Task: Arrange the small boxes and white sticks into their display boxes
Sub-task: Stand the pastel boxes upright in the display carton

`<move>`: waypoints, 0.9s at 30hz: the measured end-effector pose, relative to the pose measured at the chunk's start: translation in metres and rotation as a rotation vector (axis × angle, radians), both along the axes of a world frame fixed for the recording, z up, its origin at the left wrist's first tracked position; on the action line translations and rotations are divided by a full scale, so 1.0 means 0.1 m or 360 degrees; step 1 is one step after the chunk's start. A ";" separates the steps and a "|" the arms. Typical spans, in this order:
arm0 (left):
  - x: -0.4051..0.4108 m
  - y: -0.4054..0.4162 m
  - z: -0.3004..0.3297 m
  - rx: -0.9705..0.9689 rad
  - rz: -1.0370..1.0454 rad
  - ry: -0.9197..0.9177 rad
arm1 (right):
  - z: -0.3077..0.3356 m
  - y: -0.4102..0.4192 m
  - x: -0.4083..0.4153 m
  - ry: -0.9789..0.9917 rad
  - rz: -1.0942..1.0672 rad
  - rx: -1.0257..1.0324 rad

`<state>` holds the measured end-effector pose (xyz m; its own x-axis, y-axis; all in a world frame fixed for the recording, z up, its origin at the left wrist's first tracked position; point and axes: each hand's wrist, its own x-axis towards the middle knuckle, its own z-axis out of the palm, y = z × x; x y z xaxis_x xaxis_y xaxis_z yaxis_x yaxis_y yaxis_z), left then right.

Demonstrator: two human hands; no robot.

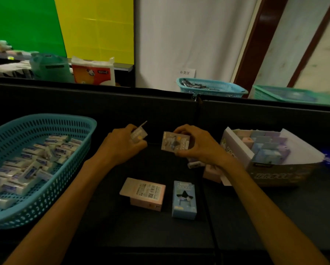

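The right hand (196, 145) pinches a small grey box (175, 141) between thumb and fingers, long axis roughly vertical in the view, held above the dark table (255, 217). The display box (269, 150), already part-filled with pastel boxes, lies just to its right; the right hand is the nearer one. The left hand (122, 146) grips a small white box (139, 135) with its flap raised. A pink box (144, 194) and a blue box (184, 199) lie near the table's centre, clear of the path. The teal basket (45, 123) of white sticks (26, 169) stands well apart at left.
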<state>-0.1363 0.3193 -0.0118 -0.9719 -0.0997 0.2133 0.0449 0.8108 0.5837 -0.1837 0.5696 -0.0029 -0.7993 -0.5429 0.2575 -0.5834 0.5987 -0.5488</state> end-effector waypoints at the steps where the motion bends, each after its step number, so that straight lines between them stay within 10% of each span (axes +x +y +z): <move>1: 0.00 0.06 0.04 0.0077 -0.0040 0.0048 | 0.05 0.07 0.02 0.0034 -0.0011 -0.0045; 11: -0.12 0.97 0.40 0.0350 -0.0316 0.0499 | 0.64 1.15 0.16 0.0455 -0.0385 -0.0399; 27: -0.43 2.37 0.72 0.0392 -0.0712 0.0552 | 0.72 2.59 -0.12 0.0425 -0.0602 -0.0043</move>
